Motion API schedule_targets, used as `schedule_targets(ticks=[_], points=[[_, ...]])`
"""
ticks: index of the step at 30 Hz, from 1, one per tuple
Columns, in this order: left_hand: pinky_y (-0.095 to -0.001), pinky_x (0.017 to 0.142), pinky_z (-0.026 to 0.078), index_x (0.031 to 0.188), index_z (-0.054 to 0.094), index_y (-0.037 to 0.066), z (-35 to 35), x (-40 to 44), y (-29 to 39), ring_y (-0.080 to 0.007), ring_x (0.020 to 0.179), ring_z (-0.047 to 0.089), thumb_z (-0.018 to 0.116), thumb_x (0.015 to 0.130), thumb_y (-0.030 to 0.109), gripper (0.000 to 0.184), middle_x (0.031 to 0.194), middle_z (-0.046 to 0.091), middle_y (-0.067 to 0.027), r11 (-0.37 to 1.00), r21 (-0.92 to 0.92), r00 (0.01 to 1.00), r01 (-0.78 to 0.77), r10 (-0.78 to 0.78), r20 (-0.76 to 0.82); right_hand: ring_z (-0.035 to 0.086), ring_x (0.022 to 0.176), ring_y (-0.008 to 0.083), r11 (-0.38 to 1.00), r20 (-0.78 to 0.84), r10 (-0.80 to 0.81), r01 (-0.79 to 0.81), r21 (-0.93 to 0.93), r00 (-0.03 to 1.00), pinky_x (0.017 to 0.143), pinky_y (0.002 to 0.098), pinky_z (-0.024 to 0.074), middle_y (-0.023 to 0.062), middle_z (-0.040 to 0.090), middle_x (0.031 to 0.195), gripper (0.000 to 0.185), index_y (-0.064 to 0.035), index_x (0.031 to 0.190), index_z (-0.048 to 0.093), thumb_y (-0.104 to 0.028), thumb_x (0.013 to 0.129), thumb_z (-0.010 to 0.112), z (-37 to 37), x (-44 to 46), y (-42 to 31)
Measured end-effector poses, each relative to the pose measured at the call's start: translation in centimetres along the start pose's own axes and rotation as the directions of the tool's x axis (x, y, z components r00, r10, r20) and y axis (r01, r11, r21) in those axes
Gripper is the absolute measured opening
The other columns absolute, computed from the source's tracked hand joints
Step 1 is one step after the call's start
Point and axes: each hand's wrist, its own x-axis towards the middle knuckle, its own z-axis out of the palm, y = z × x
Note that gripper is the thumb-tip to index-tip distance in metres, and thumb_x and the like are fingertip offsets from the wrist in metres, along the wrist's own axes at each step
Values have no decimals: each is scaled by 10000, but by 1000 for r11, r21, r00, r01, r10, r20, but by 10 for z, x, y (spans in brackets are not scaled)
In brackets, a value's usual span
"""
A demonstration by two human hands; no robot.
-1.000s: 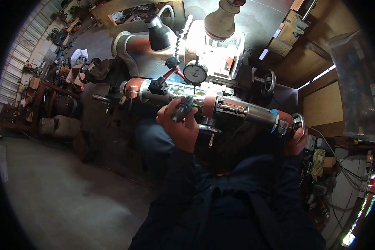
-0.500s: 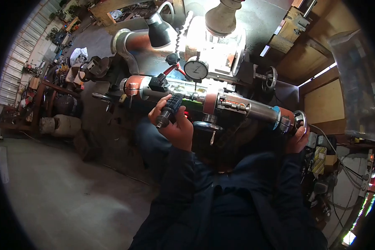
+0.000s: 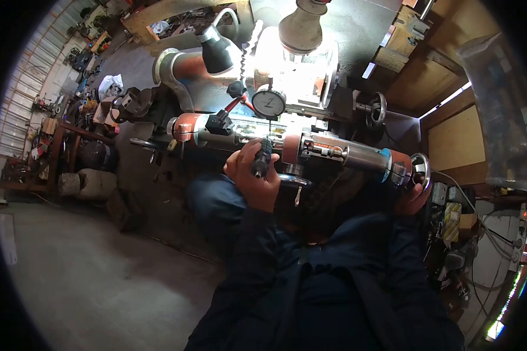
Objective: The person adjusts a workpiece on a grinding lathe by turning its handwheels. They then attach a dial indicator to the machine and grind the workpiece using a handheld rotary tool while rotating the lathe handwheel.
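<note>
My left hand (image 3: 263, 188) is closed around a dark cylindrical hand tool (image 3: 263, 157) with a ribbed grip; its small metal tip points back toward me. The tool's far end reaches up to the workpiece under the dial indicator (image 3: 269, 103), but the contact itself is hidden. At the right end of the machine, my right hand (image 3: 411, 200) grips the rim of a chrome handwheel (image 3: 421, 166). Between the hands lie a steel cylinder (image 3: 363, 159) and a red-brown support block (image 3: 291, 148). A red articulated arm (image 3: 235, 106) holds the indicator.
A work lamp (image 3: 219, 52) and a pale lamp head (image 3: 300, 29) stand over the machine. Another handwheel (image 3: 293, 180) with a crank sits below the support block. A further handwheel (image 3: 377, 110) is behind it. Boxes (image 3: 452, 222) and cables lie at right.
My left hand has moved right with the tool and turned it more upright, its far end nearer the workpiece. My right hand stays on the handwheel. The view has shifted slightly.
</note>
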Motion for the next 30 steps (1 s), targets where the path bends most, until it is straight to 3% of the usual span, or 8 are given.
schedule_targets(ticks=[6, 10, 14, 18, 21, 25, 28, 30], points=[[-411, 959, 367, 1175, 639, 141, -7, 8, 2, -256, 1050, 578, 814, 808, 163, 407, 1160, 695, -21, 994, 20, 982, 107, -109, 155, 585, 1034, 255, 1000, 1, -19, 19, -7, 1000, 887, 382, 488, 168, 593, 1122, 740, 39, 1219, 525, -659, 986, 453, 0, -3, 6], [-414, 962, 424, 1204, 616, 79, -6, 4, -4, -279, 1034, 582, 766, 864, 136, 377, 1274, 617, -138, 968, -132, 965, 215, -190, 182, 588, 1036, 270, 999, -33, -30, 29, -42, 999, 908, 396, 476, 171, 601, 1107, 730, 45, 1214, 524, -646, 988, 457, 1, -5, 4], [-331, 901, 504, 1337, 487, 35, 5, -3, -7, -216, 1082, 607, 696, 964, 143, 441, 1331, 595, -158, 483, -798, 894, 360, -424, 146, 609, 1113, 368, 994, -34, 19, -22, -108, 999, 957, 432, 476, 271, 604, 1196, 842, 103, 1326, 478, -665, 984, 432, -5, -10, 26], [-325, 866, 496, 1374, 480, 64, -15, 4, -9, -199, 987, 613, 662, 992, 197, 444, 1353, 587, -162, -54, -898, 700, 437, -607, 377, 620, 1161, 412, 994, 71, 52, -45, -97, 996, 964, 453, 483, 313, 617, 1239, 917, 124, 1387, 455, -693, 974, 403, -8, -6, 14], [-325, 850, 495, 1370, 490, 77, -21, 4, -19, -192, 980, 606, 659, 994, 227, 439, 1361, 585, -152, -230, -895, 736, 383, -510, 446, 593, 1052, 265, 998, 42, 49, -51, 39, 998, 923, 392, 483, 168, 607, 1141, 706, 42, 1234, 524, -621, 1003, 455, -4, -8, 14], [-355, 865, 510, 1334, 518, 74, -21, 4, -24, -211, 1035, 618, 707, 965, 238, 447, 1308, 602, -132, -76, -899, 749, 431, -526, 403, 600, 1050, 297, 995, -6, -21, 20, -93, 1000, 936, 413, 464, 182, 618, 1116, 722, 52, 1200, 546, -634, 1002, 435, -2, -7, 4], [-381, 926, 512, 1271, 554, 45, -25, 17, -17, -230, 1058, 619, 766, 910, 166, 436, 1241, 628, -129, 697, -592, 915, 403, -311, 257, 602, 1054, 324, 996, -4, -21, 20, -92, 1000, 931, 416, 464, 205, 621, 1128, 741, 62, 1210, 543, -639, 1002, 423, -3, -8, 13], [-365, 975, 501, 1252, 575, 37, -28, 18, -13, -234, 1100, 630, 758, 885, 80, 412, 1234, 626, -125, 839, -434, 937, 328, -229, 264, 638, 981, 351, 988, 1, -46, 46, -148, 999, 851, 427, 490, 217, 645, 1055, 742, 41, 1187, 555, -657, 999, 390, -4, -5, 4]])
